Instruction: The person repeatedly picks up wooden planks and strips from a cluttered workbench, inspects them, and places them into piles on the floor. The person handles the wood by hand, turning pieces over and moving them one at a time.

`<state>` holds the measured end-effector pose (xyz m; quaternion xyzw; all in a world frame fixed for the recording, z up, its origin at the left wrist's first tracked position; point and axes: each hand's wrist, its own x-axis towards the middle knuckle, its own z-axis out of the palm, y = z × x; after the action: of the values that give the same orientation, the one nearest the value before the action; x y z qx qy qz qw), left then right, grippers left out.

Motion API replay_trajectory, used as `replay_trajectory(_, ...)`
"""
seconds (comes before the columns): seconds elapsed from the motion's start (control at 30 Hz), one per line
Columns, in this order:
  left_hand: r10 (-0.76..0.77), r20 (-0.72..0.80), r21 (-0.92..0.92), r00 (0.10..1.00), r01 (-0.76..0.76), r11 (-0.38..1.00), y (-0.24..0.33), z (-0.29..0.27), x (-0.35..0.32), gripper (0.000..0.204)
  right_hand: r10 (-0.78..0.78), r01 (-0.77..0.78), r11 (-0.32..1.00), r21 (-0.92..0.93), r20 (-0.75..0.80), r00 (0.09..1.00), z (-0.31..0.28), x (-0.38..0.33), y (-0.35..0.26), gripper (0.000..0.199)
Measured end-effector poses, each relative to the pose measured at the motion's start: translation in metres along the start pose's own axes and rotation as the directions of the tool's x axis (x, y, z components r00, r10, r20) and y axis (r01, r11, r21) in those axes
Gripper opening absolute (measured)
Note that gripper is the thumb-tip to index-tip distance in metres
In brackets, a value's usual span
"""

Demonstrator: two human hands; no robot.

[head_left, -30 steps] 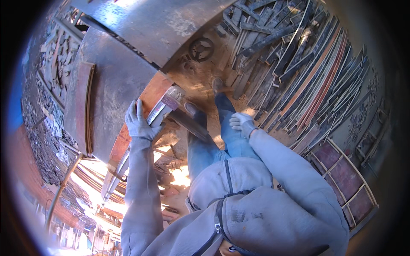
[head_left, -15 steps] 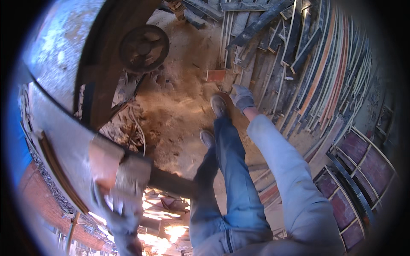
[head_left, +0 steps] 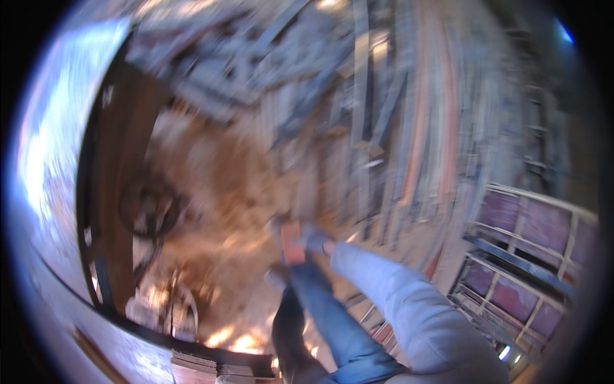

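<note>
right grip: pinching the red block by its right side, likely easiest to reach
left grip: unseen, cannot tell

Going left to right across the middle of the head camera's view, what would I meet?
Shiny metal tabletop → dark wheel → reddish block → gloved right hand → pale-framed maroon panel.

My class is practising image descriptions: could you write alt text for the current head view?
A grey-gloved right hand holds a small reddish board near the person's blue trousers, in a motion-blurred view from above. At left, a dark wheel sits by a shiny tabletop; long strips and framed reddish panels fill the right side.
</note>
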<state>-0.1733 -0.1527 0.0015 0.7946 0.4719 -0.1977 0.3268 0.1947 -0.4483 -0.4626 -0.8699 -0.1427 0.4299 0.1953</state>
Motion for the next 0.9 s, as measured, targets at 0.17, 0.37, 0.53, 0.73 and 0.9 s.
replay_trajectory(0.17, 0.468, -0.234, 0.319, 0.852, -0.387, 0.865, 0.029, 0.011, -0.008, 0.086, 0.6, 0.239, 0.168, 0.956, -0.291, 0.745, -0.382, -0.212, 0.084, 0.065)
replay_trajectory(0.37, 0.616, -0.402, 0.478, 0.677, -0.418, 0.772, 0.025, 0.026, -0.034, 0.115, 0.514, 0.451, 0.191, 0.872, -0.48, 0.711, -0.528, -0.3, 0.027, 0.051)
replay_trajectory(0.53, 0.425, -0.27, 0.194, 0.864, -0.384, 0.903, -0.028, 0.021, -0.052, 0.131, -0.283, 0.249, 0.891, 0.38, 0.035, 0.958, -0.178, -0.242, -0.209, 0.049)
replay_trajectory(0.73, 0.332, -0.369, 0.115, 0.868, -0.312, 0.943, -0.119, -0.054, -0.001, 0.144, -0.339, 0.332, 0.928, -0.169, -0.013, 0.941, -0.032, -0.267, -0.454, 0.055)
replay_trajectory(0.9, 0.195, -0.163, 0.009, 0.967, -0.197, 0.98, -0.144, -0.105, 0.002, 0.121, -0.392, 0.391, 0.911, 0.134, -0.017, 0.92, -0.078, -0.269, -0.502, 0.031)
